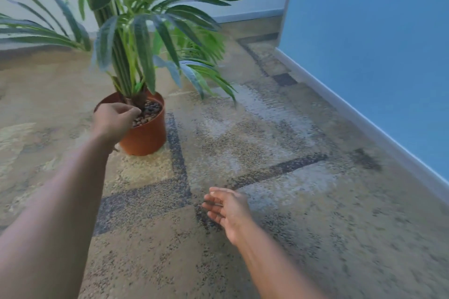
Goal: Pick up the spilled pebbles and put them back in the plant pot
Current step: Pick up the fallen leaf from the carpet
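Observation:
A terracotta plant pot [145, 136] stands on the patterned floor, filled with brown pebbles [150, 110] around the stems of a green palm-like plant [131, 31]. My left hand [113, 119] hovers over the pot's left rim, fingers curled together above the pebbles; whether it holds any pebbles is hidden. My right hand [226, 209] hangs low over the floor, right of and nearer to me than the pot, with its fingers loosely apart and nothing visible in it. I cannot make out loose pebbles on the speckled floor.
A blue wall [376, 43] with a pale skirting board [364, 124] runs along the right side. A white wall is behind the plant. Long leaves [206, 80] droop out to the right of the pot.

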Demonstrator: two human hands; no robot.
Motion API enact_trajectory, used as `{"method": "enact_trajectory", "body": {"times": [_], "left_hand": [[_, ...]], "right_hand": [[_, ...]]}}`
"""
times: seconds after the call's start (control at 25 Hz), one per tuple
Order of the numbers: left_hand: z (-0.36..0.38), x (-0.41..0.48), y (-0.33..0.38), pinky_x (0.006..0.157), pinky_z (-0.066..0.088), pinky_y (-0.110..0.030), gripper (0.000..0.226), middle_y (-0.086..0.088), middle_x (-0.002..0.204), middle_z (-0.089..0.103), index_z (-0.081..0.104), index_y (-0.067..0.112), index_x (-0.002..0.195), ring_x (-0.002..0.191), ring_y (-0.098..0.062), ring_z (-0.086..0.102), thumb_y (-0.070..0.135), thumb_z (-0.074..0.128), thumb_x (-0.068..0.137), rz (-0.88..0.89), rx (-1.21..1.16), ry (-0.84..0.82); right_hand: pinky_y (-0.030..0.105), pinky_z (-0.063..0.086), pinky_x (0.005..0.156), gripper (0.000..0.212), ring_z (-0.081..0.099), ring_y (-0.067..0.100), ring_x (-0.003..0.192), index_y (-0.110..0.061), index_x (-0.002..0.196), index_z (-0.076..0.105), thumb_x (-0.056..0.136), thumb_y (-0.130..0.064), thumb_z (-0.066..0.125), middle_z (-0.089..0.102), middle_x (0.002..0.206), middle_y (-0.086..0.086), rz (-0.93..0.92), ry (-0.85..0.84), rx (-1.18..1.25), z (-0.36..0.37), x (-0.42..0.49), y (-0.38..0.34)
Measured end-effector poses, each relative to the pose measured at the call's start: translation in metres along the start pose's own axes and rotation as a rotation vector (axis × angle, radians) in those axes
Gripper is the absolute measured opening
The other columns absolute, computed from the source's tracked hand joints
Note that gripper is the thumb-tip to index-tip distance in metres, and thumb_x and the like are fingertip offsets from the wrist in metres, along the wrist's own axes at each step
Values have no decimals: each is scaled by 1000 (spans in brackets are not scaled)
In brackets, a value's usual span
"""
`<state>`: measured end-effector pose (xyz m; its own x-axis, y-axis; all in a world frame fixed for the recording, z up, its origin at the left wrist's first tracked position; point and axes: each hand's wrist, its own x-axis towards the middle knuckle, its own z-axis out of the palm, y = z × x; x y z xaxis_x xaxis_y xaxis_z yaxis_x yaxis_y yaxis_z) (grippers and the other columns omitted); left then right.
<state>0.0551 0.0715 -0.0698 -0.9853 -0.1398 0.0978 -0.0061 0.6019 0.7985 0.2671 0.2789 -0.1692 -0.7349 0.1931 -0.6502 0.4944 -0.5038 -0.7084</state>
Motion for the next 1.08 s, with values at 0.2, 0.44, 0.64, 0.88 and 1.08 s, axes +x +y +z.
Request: {"method": "enact_trajectory", "body": {"times": [0.2, 0.44, 0.64, 0.88, 1.08], "left_hand": [[34, -83, 16, 60, 42, -25, 8, -4, 85, 68, 72, 13, 87, 71, -14, 54, 16, 68, 80, -192, -365, 124], [101, -143, 16, 75, 55, -38, 18, -2, 82, 75, 71, 21, 68, 77, -19, 67, 21, 61, 84, -313, -401, -7], [144, -177, 28, 75, 53, -37, 22, -3, 77, 74, 69, 22, 67, 75, -22, 68, 26, 60, 87, -277, -327, -177], [111, -150, -7, 72, 52, -33, 24, -4, 83, 71, 69, 16, 84, 80, -25, 65, 35, 54, 88, -211, -114, -6], [44, -107, -87, 93, 45, -41, 28, -10, 123, 52, 64, 19, 105, 110, -30, 52, 38, 51, 89, -330, 386, 59]], "right_hand": [[28, 52, 64, 15, 70, 20, 73, -9, 100, 68, 89, -7, 58, 74, 85, 8, 0, -17, 49, 3, -21, -2], [29, 51, 66, 17, 70, 19, 75, -10, 103, 68, 90, -8, 58, 74, 85, 6, -54, 89, 59, -31, -44, -32], [27, 50, 62, 14, 69, 20, 74, -12, 97, 68, 89, -9, 58, 71, 81, 5, -92, 199, 93, -68, -46, -37], [27, 47, 63, 13, 66, 20, 73, -15, 93, 66, 90, -8, 56, 68, 80, 5, -68, 222, 103, -90, -31, -23], [27, 48, 62, 9, 69, 21, 76, -14, 95, 68, 89, -13, 61, 71, 85, 7, -4, 188, 49, -60, -10, -7]]}}
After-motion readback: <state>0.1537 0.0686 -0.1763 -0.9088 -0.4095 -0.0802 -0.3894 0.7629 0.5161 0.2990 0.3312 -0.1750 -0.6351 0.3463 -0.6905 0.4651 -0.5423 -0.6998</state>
